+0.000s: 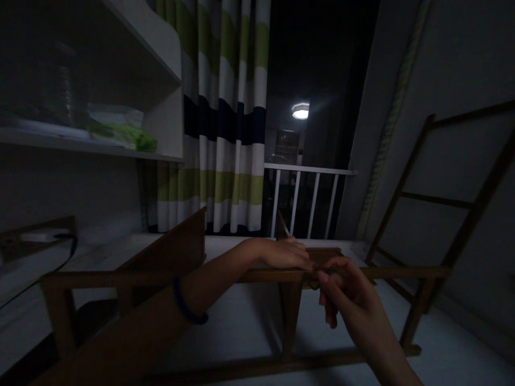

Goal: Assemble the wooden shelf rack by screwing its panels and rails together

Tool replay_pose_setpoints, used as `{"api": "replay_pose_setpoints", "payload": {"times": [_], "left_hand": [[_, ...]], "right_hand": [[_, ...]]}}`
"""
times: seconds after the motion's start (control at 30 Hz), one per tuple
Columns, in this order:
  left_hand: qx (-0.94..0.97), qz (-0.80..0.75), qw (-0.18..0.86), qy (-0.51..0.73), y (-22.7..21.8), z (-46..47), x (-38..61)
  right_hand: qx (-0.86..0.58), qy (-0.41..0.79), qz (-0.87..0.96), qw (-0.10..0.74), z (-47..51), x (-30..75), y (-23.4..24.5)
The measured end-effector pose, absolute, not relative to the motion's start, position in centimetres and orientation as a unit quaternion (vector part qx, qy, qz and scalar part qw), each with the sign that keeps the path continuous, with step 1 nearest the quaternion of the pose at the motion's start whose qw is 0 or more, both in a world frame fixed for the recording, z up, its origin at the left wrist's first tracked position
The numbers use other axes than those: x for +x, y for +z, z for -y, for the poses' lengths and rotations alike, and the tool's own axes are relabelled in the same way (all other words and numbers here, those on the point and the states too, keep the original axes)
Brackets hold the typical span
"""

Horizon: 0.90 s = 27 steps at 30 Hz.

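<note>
A dark wooden frame of rails and posts [257, 276] lies across a white surface in a dim room. My left hand [286, 253] reaches over its top rail, palm down, resting on the rail near an upright post; a blue band circles that forearm. My right hand [341, 292] is just to the right, fingers pinched on a small dark object [314, 281] at the rail joint. What that object is cannot be made out in the dark.
A wooden panel [173, 246] leans at the left of the frame. White shelves [120, 80] with a green packet [120, 131] stand at upper left. A striped curtain [221, 107] and a white railing [306, 198] are behind. A ladder-like wooden frame [442, 201] leans against the right wall.
</note>
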State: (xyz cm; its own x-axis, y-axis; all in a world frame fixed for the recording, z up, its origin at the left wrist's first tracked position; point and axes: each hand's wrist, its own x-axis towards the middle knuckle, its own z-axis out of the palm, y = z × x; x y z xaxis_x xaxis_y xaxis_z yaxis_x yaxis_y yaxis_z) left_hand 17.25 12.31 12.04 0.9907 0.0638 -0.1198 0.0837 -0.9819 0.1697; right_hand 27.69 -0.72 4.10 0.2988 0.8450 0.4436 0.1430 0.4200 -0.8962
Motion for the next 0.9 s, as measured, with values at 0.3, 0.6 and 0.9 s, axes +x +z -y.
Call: {"api": "replay_pose_setpoints", "payload": {"times": [0.3,0.6,0.9], "left_hand": [[0.987,-0.073,0.118,-0.082,12.2,-12.3,17.1],[0.988,-0.07,0.113,-0.079,12.0,-12.6,17.2],[0.989,-0.063,0.105,-0.077,12.0,-12.5,17.3]], "right_hand": [[-0.505,0.215,0.498,0.671,1.0,28.2,2.3],[-0.546,0.118,0.552,0.619,1.7,28.1,-0.1],[-0.542,-0.148,0.704,0.434,2.1,28.1,0.2]]}}
